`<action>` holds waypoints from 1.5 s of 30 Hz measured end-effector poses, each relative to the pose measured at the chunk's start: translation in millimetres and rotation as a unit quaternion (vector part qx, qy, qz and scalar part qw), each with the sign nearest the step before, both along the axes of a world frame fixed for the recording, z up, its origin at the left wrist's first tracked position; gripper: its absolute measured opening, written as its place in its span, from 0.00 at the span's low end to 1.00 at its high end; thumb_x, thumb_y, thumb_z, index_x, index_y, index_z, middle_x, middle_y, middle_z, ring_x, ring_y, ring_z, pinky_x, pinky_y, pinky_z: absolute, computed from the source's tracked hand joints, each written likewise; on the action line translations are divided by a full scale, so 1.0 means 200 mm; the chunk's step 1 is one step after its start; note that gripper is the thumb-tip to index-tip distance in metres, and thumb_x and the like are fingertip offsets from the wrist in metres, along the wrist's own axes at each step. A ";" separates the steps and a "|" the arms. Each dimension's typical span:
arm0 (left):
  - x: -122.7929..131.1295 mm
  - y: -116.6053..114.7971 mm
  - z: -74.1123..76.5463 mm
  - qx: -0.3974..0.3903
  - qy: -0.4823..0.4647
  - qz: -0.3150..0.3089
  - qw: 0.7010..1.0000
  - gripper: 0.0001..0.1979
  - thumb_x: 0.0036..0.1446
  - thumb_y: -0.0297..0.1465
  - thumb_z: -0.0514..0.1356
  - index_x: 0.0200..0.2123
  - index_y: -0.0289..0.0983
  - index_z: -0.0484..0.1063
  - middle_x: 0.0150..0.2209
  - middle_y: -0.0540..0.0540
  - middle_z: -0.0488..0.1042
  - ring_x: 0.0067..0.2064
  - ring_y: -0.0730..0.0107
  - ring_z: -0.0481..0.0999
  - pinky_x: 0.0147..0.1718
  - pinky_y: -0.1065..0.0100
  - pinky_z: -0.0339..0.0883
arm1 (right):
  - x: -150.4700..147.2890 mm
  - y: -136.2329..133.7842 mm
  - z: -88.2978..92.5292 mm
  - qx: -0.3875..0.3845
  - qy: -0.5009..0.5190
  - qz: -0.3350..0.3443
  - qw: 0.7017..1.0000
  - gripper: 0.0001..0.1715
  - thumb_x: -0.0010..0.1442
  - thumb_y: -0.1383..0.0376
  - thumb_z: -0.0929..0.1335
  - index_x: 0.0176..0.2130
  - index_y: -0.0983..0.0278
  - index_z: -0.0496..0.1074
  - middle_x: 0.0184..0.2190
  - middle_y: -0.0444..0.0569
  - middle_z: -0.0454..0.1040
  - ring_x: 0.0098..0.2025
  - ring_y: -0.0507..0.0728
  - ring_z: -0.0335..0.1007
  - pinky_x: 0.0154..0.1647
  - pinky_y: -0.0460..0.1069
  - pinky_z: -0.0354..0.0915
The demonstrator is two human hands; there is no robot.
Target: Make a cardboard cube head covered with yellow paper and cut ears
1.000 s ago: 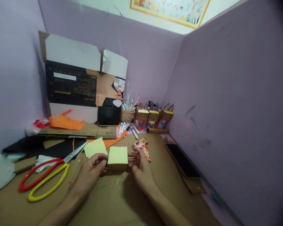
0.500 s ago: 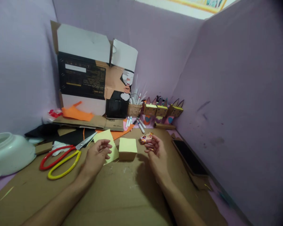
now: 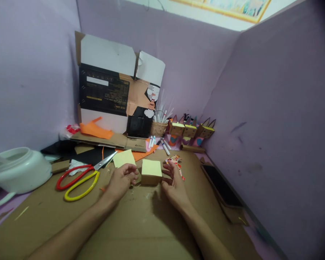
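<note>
Between my hands, on the brown cardboard, stands a small cardboard box (image 3: 151, 174) with a pale yellow top. Left of it is my left hand (image 3: 124, 179), fingers loosely curled and empty, with a small gap to the box. My right hand (image 3: 174, 183) is open at the box's right side, fingers apart and their tips close to it; whether they touch I cannot tell. A pale yellow paper sheet (image 3: 124, 158) lies behind my left hand, partly covered by it. Behind my right hand is a colourful patterned piece (image 3: 176, 159), partly hidden.
Scissors (image 3: 90, 174) with red and yellow handles lie left, beside a white pot (image 3: 18, 169). A phone (image 3: 222, 186) lies right. At the back stand a flattened carton (image 3: 105, 90), a basket of markers (image 3: 159, 129) and several eared box figures (image 3: 190, 130).
Both hands have come closer to the box, my right hand moving left up to its side. The view has shifted, so the scene sits slightly farther right.
</note>
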State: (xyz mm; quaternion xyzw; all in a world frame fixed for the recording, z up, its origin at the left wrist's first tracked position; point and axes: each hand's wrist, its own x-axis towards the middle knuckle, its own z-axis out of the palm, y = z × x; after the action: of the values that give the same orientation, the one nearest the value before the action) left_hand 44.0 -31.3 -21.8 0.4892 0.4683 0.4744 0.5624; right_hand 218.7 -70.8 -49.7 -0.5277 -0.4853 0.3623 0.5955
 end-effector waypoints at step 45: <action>-0.13 -0.17 0.08 0.145 0.128 -0.095 0.976 0.09 0.41 0.28 0.45 0.12 0.39 0.54 0.15 0.51 0.54 0.21 0.71 0.55 0.21 0.69 0.46 | 0.05 -0.08 0.11 -0.013 0.030 0.169 0.985 0.53 0.34 0.56 0.76 0.57 0.60 0.58 0.50 0.53 0.68 0.52 0.65 0.63 0.52 0.57 0.59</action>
State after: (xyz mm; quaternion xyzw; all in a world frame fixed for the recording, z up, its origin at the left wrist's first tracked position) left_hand 17.8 -65.4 -5.8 0.6648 0.4137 0.4149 0.4634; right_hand 228.1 -87.5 -27.9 -0.4347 -0.5443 0.4801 0.5331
